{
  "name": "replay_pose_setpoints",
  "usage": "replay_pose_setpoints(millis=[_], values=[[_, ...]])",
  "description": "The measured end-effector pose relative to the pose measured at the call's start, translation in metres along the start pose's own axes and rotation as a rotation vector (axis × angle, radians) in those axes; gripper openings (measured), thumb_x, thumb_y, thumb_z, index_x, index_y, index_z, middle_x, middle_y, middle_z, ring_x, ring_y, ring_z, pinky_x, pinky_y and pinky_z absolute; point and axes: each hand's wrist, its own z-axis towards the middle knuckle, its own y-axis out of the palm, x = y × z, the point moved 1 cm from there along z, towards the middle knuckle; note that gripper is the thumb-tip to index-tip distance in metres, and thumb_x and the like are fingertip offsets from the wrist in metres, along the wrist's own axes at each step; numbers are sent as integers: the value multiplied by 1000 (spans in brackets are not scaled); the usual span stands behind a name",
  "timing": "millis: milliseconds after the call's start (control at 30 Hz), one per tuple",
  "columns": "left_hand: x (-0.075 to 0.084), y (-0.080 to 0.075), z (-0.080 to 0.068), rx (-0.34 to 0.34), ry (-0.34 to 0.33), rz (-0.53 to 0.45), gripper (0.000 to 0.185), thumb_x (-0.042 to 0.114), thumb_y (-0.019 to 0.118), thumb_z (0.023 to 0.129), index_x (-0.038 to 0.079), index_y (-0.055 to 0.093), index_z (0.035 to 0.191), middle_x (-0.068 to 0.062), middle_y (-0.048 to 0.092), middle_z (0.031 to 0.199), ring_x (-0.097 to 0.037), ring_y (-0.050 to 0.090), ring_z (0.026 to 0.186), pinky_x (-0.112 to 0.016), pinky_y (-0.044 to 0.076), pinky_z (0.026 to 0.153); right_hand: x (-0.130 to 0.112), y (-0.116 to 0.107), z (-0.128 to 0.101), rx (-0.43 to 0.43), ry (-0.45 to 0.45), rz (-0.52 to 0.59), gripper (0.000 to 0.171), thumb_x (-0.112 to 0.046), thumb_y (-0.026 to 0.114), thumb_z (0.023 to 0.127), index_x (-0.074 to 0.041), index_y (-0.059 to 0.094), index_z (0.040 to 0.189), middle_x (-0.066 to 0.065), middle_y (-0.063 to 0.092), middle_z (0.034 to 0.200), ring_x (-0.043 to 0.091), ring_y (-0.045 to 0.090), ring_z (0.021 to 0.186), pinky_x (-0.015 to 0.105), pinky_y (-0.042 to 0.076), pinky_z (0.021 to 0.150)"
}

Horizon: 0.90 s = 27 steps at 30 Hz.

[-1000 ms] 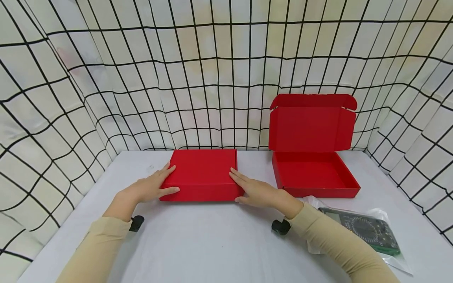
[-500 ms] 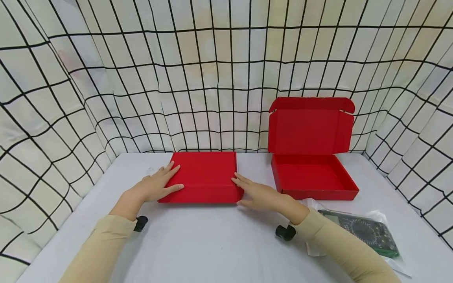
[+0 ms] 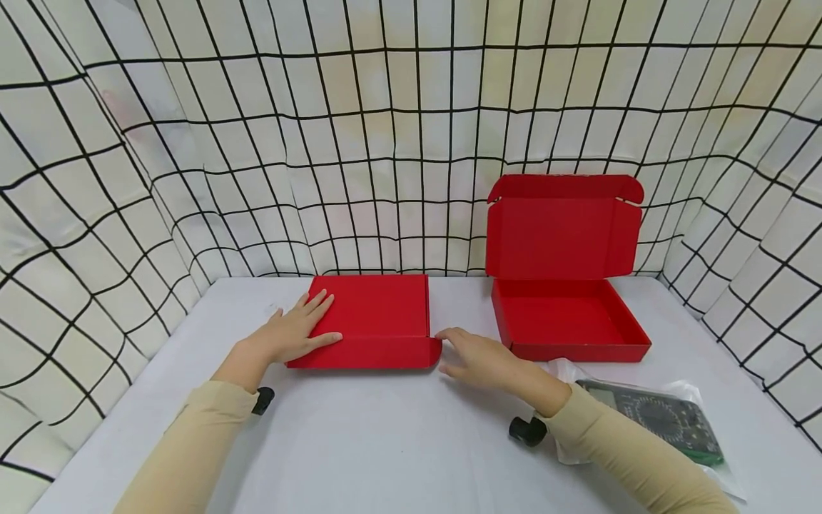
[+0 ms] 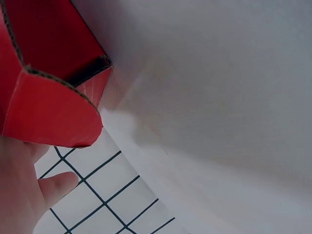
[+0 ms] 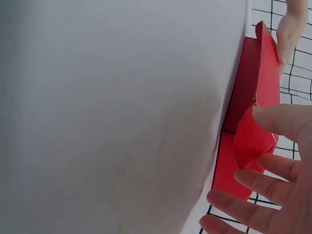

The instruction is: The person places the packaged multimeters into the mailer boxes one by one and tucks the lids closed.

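Red corrugated cardboard, your closed box point(image 3: 368, 320) sits mid-table point(image 3: 385, 442), left of the open red box point(image 3: 565, 285). From the head view, your left hand point(image 3: 292, 334) lies flat on its lid with straight fingers; your right hand point(image 3: 478, 357) has slid off the lid to the front right corner since a second ago. It should be light, stiff, crushable: hold the side walls. At the left wrist, a rounded flap point(image 4: 48, 114) shows. At the right wrist, relaxed fingers point(image 5: 280, 122) touch the corner flap point(image 5: 251, 141).

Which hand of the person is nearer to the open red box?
Right. The right hand is at the closed red box's right front corner, just left of the open red box. The left hand rests flat on the closed box's far left side.
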Motion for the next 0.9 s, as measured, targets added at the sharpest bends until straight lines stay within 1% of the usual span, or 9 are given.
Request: replay_pose_setpoints(millis=[200, 400, 600, 667, 900], values=[[1, 0, -3, 5, 6, -17, 94, 70, 44, 82, 11, 14, 150, -14, 10, 153, -43, 8, 136, -70, 10, 98, -2, -1, 0, -26, 8, 13, 57, -35, 64, 86, -14, 44, 135, 1, 52, 131, 16, 51, 117, 35, 45, 92], [2, 0, -2, -9, 0, -17, 95, 73, 41, 81, 13, 13, 150, -12, 8, 154, -41, 5, 137, -70, 11, 98, -3, -2, 2, -56, 9, 61, 55, -34, 64, 87, -14, 44, 134, 0, 53, 130, 16, 52, 115, 34, 46, 91], [4, -2, 1, -22, 3, -15, 96, 74, 38, 81, 14, 12, 150, -11, 6, 154, -40, 4, 137, -69, 12, 98, -1, -2, 4, -66, 32, 170, 52, -31, 66, 86, -14, 46, 130, 0, 55, 127, 19, 56, 108, 32, 49, 84], [5, -2, 1, -24, 3, -16, 96, 74, 39, 81, 14, 12, 150, -12, 6, 154, -41, 4, 137, -69, 12, 98, -1, -1, 5, -64, 39, 186, 51, -31, 67, 85, -15, 46, 129, -1, 56, 126, 19, 56, 107, 31, 49, 84], [2, 1, 1, -25, -8, -21, 96, 73, 41, 81, 14, 12, 150, -12, 6, 154, -41, 4, 137, -70, 13, 98, -5, 2, 10, -40, 66, 232, 48, -35, 72, 81, -15, 50, 118, 1, 59, 120, 20, 56, 106, 37, 47, 84]])
